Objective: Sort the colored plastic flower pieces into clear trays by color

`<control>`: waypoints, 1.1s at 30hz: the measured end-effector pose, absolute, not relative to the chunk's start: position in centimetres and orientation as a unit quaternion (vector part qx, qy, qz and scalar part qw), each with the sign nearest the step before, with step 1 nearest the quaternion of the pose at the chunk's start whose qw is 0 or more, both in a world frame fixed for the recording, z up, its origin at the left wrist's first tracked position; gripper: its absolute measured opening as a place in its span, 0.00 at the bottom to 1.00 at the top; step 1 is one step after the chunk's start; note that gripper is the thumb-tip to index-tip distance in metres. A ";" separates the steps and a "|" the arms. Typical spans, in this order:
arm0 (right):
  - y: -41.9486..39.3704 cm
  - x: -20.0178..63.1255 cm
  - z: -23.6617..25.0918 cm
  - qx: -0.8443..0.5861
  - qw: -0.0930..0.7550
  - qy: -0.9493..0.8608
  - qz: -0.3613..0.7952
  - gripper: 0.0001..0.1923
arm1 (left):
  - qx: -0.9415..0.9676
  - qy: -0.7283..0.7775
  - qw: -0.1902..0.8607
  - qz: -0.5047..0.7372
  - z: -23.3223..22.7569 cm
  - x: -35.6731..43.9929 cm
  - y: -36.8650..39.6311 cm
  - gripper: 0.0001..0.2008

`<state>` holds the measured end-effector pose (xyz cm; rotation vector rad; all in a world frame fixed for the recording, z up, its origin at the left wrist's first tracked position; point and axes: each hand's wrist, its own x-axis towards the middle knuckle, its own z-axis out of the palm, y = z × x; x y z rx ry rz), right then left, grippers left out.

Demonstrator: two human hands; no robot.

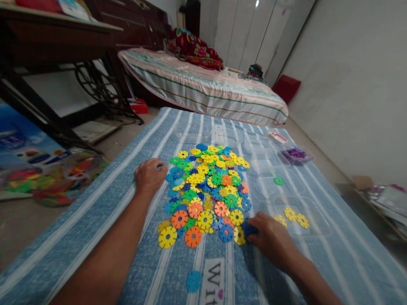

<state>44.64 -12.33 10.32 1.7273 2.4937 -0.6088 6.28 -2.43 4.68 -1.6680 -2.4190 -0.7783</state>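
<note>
A heap of flat, notched plastic discs (203, 190) in yellow, blue, green and orange lies on the striped blue cloth. At the heap's near right corner, my right hand (270, 237) has its fingers closed on a dark blue disc (249, 228). By the left edge of the heap is my left hand (149, 176), its fingers curled together. A small dark blue patch shows between them, but I cannot make out whether it is a disc. One light blue disc (193, 281) lies apart, near the front, beside printed lettering on the cloth.
On the right, a clear plastic tray (324, 220) holds 3 yellow discs, and a green disc (278, 181) lies farther back. Beyond it, a clear box holds purple pieces (295, 153). A bed (203, 91) stands past the table; bags of colourful pieces (63, 182) sit at left.
</note>
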 end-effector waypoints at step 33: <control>-6.8 43.0 10.4 0.534 -0.033 0.836 -0.121 0.08 | -0.546 -0.793 0.054 -0.266 4.4 6.0 -2.4 0.15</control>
